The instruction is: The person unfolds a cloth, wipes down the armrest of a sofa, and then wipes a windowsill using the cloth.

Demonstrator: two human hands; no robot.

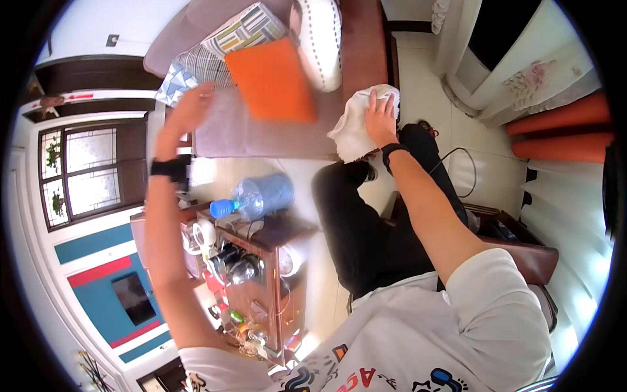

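My right hand (380,121) lies with spread fingers on a crumpled white cloth (353,125), at the edge of the mauve-brown sofa (261,140). The cloth sits under the palm and hangs over the sofa's edge. My left hand (187,110) is raised near the sofa's far left end, close to the pillows. It is smeared by motion, and its fingers do not show clearly. An orange cushion (273,80) lies on the seat between my hands. Behind it are a striped pillow (245,31), a checked pillow (208,66) and a blue-and-white pillow (175,83).
A large blue water bottle (266,196) lies on its side on a dark wooden table (274,232) to my left. Several small items crowd that table. A black cable (475,173) loops over the tiled floor (486,140) at right, near the curtain (529,78).
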